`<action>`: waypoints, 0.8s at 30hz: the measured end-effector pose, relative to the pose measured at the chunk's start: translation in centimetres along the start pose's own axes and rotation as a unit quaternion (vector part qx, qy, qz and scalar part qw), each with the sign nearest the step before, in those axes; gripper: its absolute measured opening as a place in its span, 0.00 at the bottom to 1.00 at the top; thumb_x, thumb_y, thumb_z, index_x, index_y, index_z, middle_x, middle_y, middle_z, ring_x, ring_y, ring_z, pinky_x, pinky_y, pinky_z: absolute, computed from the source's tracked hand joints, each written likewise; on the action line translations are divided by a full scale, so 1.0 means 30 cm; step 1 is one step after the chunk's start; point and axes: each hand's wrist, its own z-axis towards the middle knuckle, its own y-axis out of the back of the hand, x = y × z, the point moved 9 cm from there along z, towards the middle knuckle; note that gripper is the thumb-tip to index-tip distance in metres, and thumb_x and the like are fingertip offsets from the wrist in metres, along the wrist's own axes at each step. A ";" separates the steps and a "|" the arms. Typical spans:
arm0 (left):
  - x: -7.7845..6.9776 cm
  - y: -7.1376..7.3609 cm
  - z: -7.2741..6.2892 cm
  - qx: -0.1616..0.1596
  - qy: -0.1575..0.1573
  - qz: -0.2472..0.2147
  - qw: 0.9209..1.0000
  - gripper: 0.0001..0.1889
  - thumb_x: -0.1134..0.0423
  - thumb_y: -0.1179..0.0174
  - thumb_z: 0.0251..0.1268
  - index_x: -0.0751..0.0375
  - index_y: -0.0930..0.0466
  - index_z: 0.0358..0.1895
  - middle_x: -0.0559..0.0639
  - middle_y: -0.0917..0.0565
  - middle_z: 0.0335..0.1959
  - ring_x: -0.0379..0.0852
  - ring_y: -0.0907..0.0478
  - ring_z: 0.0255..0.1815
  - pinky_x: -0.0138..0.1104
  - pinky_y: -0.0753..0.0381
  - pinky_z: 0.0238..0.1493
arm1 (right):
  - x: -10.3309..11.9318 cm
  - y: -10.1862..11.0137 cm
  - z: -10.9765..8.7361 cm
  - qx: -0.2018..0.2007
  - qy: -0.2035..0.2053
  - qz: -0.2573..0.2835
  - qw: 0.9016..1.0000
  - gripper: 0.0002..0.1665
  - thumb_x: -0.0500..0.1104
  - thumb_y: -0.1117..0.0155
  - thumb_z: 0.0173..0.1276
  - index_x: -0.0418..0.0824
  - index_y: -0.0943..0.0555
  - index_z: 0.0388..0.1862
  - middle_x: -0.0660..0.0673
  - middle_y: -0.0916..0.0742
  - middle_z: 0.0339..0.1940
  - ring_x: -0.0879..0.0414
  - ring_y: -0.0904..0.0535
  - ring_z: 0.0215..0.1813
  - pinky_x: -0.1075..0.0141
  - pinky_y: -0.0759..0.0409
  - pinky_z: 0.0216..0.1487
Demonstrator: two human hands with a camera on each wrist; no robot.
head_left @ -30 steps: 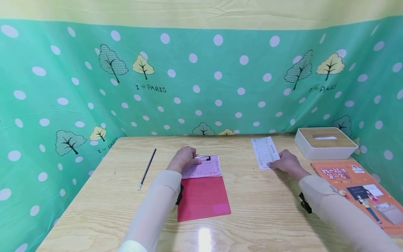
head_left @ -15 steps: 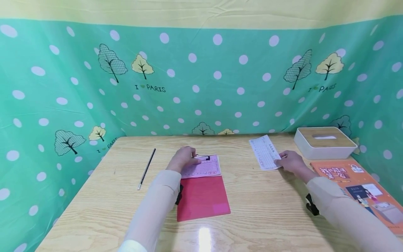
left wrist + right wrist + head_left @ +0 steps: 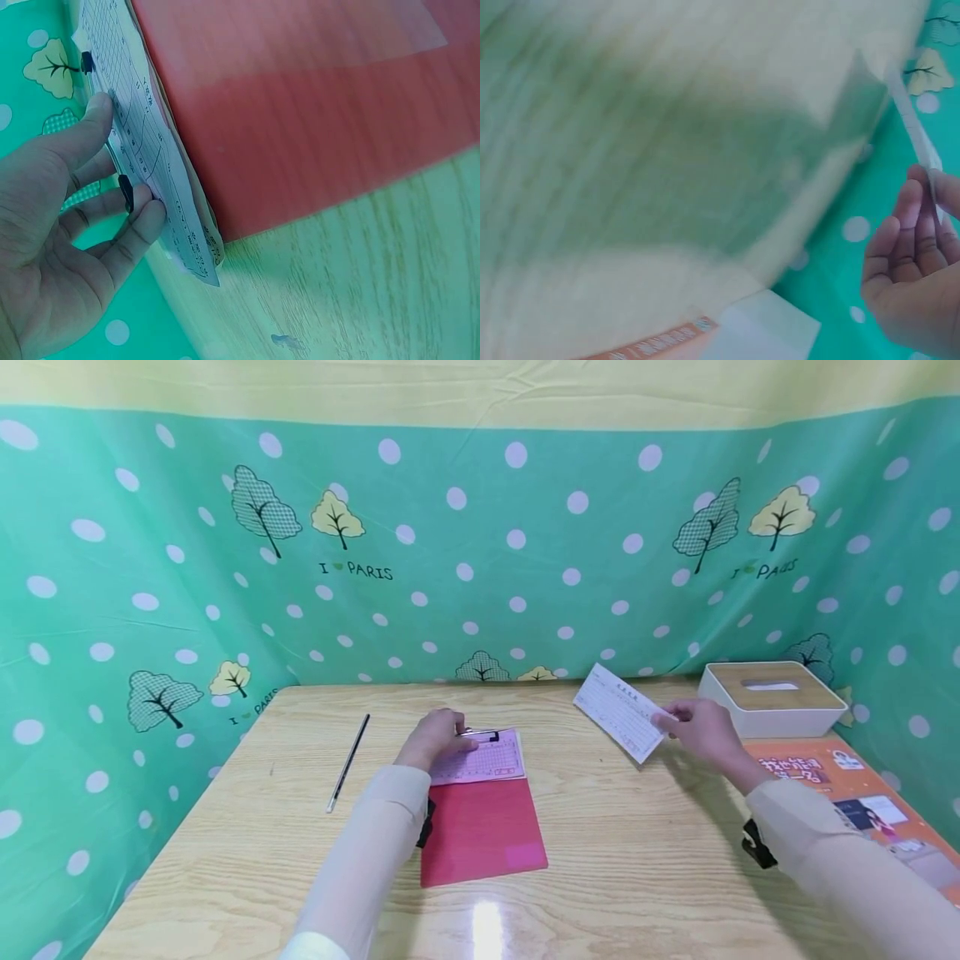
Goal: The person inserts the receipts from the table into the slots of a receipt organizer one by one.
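Slip | pinched by right fingers | left fingers grip clip | tissue box, book near

A broad lane of bare tabletop runs from the lower middle of the frame upward, between the red sheet and the right sleeve. At its upper end the tilted paper slip in the right hand obstructs it — the tissue box stands just beyond. Left of centre, the left sleeve and left hand, gripping the clip, bar crossing toward the pen; the curtain walls the back.
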 end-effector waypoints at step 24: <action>-0.004 0.004 -0.003 0.000 -0.003 0.009 1.000 0.13 0.60 0.27 0.61 0.59 0.23 0.29 0.52 0.23 0.31 0.49 0.29 0.36 0.42 0.25 0.46 | 0.318 -0.132 -0.008 0.106 0.120 0.116 0.980 0.17 0.43 0.37 0.76 0.28 0.18 0.49 0.44 0.14 0.32 0.55 0.22 0.32 0.67 0.23 0.32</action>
